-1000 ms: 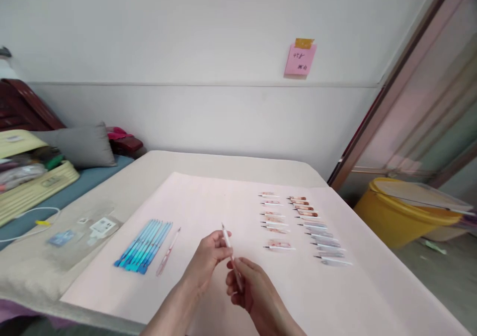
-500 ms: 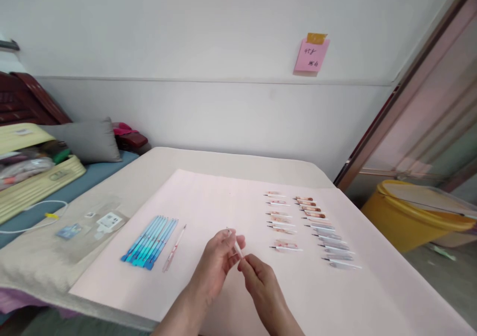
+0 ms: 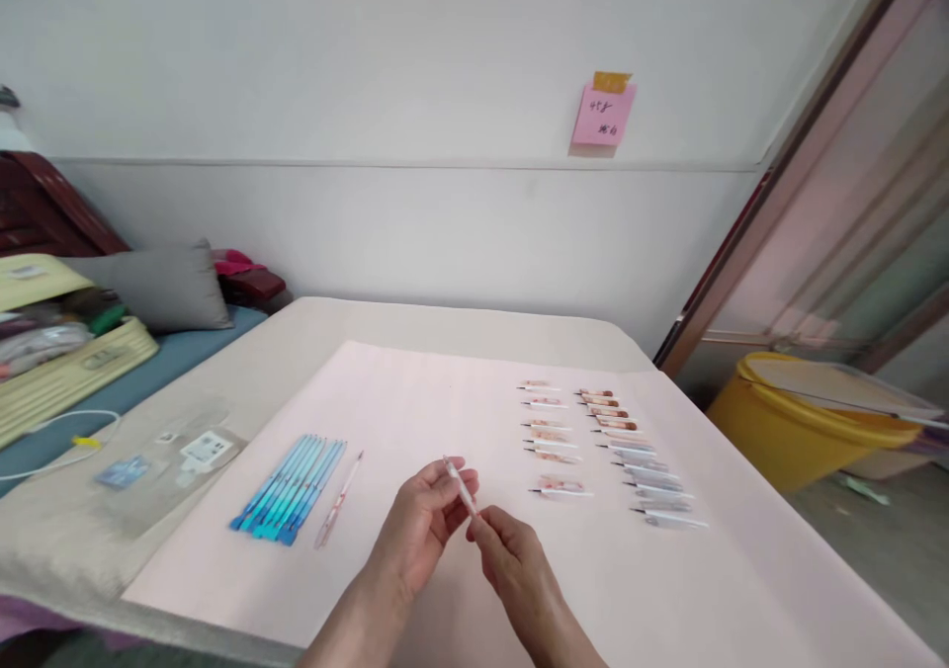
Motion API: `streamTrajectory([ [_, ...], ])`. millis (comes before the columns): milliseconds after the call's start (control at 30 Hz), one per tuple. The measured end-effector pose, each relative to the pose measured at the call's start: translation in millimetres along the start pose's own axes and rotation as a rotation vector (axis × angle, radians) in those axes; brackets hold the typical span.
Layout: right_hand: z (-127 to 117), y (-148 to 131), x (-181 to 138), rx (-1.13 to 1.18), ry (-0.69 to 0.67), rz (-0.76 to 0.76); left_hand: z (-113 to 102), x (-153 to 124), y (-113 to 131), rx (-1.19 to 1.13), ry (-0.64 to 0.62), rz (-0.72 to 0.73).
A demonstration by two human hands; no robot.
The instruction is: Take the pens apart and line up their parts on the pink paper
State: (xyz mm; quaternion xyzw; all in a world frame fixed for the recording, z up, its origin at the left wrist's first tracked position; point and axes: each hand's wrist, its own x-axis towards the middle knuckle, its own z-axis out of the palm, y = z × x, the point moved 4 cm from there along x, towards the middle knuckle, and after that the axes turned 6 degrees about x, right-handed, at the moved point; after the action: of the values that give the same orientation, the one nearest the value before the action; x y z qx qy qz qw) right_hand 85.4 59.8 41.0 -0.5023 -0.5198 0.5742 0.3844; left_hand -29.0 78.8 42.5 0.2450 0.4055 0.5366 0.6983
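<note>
A slim white pen (image 3: pixel 461 487) slants between my two hands, its tip pointing up and left. My left hand (image 3: pixel 426 510) has thumb and fingers closed around the pen's upper part. At its lower end, my right hand (image 3: pixel 508 547) pinches it between thumb and fingertips. Left of my hands lies a single white and pink pen (image 3: pixel 340 500), next to a row of blue pens (image 3: pixel 286 490). To the right, one column of white and pink pens (image 3: pixel 560 488) lies beside another column of brown and grey-toned pens (image 3: pixel 656 480), several with caps or barrels lying alongside.
Pink paper (image 3: pixel 415 391) covers much of the table. A clear plastic bag with labels (image 3: pixel 208 448) lies on the left, near a pale yellow box (image 3: pixel 74 372) and a grey pillow (image 3: pixel 170 288). A yellow bin (image 3: pixel 786 431) stands at the right. A pink note (image 3: pixel 604 115) hangs on the wall.
The view has shifted slightly. My left thumb has moved off the pen's tip, so more of the pen shows between my hands. The pens on the table lie as before.
</note>
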Motion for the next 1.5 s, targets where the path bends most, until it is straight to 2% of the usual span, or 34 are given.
streamTrajectory([
  [100,0.8,1.3,0.0,0.008,-0.016,-0.003,-3.0,0.7,-1.5,0.082,0.005,0.017],
  [267,-2.7,1.4,1.7,0.006,0.017,0.008,-0.6,-1.1,0.0,-0.018,0.018,-0.034],
  [433,-1.2,-1.1,-0.2,0.011,0.004,0.001,-2.3,-0.3,1.5,0.032,0.031,-0.013],
  [600,-1.6,0.9,0.9,0.021,0.02,0.007,-5.7,1.0,-1.1,-0.002,0.053,-0.06],
  [767,-3.0,0.8,1.7,-0.001,0.02,0.003,-8.2,3.1,0.0,0.007,0.07,-0.016],
  [933,-3.0,1.9,1.7,0.031,0.018,0.007,-6.1,3.7,1.6,-0.046,0.052,-0.024],
  [1367,-0.1,2.0,0.5,0.026,-0.015,0.019,-8.4,2.9,4.8,0.006,0.142,-0.053],
  [1500,-0.6,2.3,0.9,0.014,-0.002,0.031,-7.9,2.9,5.5,-0.045,0.132,-0.039],
])
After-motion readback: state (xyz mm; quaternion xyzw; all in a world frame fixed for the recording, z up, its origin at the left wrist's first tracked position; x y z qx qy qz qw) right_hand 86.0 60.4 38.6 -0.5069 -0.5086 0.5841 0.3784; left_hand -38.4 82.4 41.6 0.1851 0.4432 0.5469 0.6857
